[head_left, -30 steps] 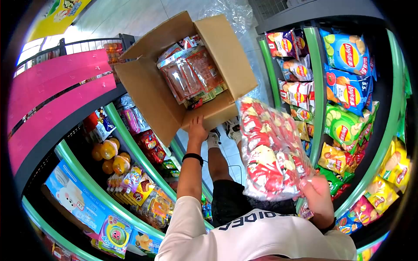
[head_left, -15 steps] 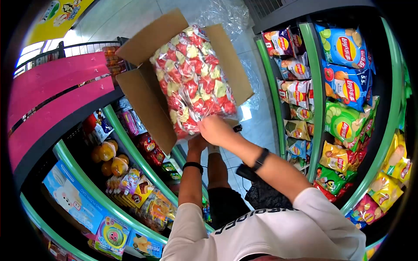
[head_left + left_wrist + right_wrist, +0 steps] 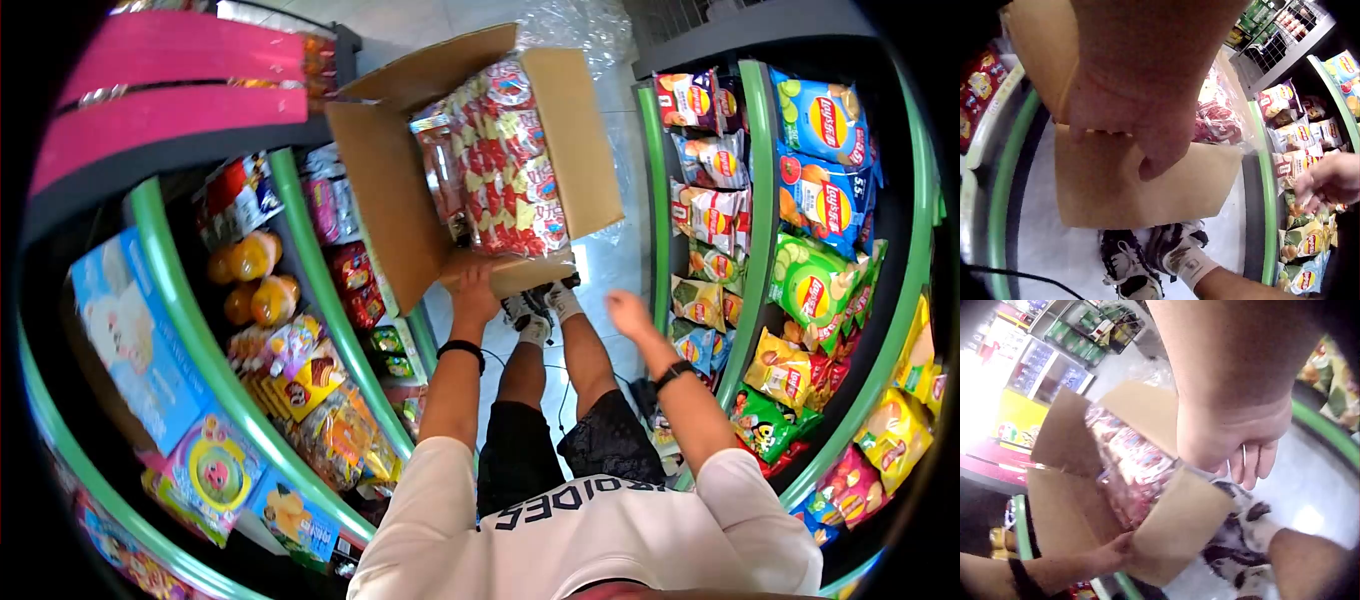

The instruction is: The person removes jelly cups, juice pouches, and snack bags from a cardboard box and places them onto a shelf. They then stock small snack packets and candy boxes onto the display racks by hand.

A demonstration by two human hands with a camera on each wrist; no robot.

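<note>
An open cardboard box [image 3: 385,185] stands on the floor in the head view, flaps spread. Inside it, toward the right, lies a large clear bag of red-and-cream wrapped sweets [image 3: 510,165]; a reddish-brown packet [image 3: 440,170] shows beside it on the left. My left hand [image 3: 473,295] grips the near edge of the box, and the left wrist view shows its thumb [image 3: 1154,165] against the near flap [image 3: 1135,194]. My right hand [image 3: 630,312] is in the air right of the box, holding nothing. Its fingers [image 3: 1250,465] hang loosely bent in the right wrist view.
Green-edged shelves flank the aisle: sweets and snacks [image 3: 300,385] on the left, bags of potato chips [image 3: 800,285] on the right. Clear plastic wrap [image 3: 575,35] lies on the floor beyond the box. The person's shoes [image 3: 540,305] are just below it.
The bag of sweets has gone from beside the right shelf into the box. My right hand has let go of it and drawn back to the right; my left hand stays at the box.
</note>
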